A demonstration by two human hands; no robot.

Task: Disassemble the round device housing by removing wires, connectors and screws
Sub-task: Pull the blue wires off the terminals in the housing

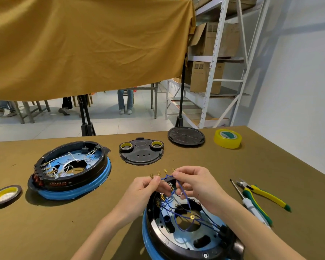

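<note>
1. Blue wires [178, 209] ran up out of the open housing [184, 235], which sat at the near table edge, rim down on its blue ring.
2. L hand [144, 186] pinched a brass connector [152, 176] between thumb and fingertips, just above the housing's far rim.
3. R hand [193, 182] gripped the wire bundle close by, fingers curled round the strands; hands nearly touching.
4. Three more brass terminals [165, 171] lay in a row on the table [64, 222], just beyond the hands.
5. Judgement: connector removal in progress; several wires were yet attached inside, incl. one ring lug [192, 216] over the centre opening. Screws not yet tackled, as far as visible.
6. Screwdriver [250, 203] and pliers [261, 196] lay untouched to the right, within reach.
7. Second housing [69, 169], white wiring inside, sat far left; two black covers [141, 152] and tape rolls [227, 138] further back.
8. Risks:
   - Pulling on the wire rather than the connector body could tear the strand out of its crimp.
   - Tangled strands: tugging one may strain others at the rim block.
   - Housing unsupported by either hand; a hard pull could tip or slide it off the near edge.
   - Loose terminals are small, could get swept off by a forearm.
</note>
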